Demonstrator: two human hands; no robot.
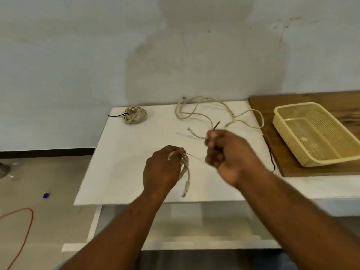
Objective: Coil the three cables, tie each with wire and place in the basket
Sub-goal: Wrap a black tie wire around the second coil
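Note:
My left hand point(162, 169) grips a coiled beige cable point(185, 172) above the white table's near edge; one plug end hangs down. My right hand point(224, 152) pinches a thin black tie wire point(216, 126), whose tip sticks up above the fingers, and a taut strand runs from this hand to the coil. A tied beige coil point(135, 114) with a black wire tail lies at the table's far left. A loose, uncoiled beige cable point(212, 114) sprawls across the far middle and right. The yellow mesh basket point(292, 147) holds nothing and sits to the right.
The basket rests on a wooden board point(276, 106) beside the white table point(120, 162). A black wire point(271, 152) lies along the board's left edge. On the floor at left are an orange cord point(25, 227) and a small blue object point(46, 195).

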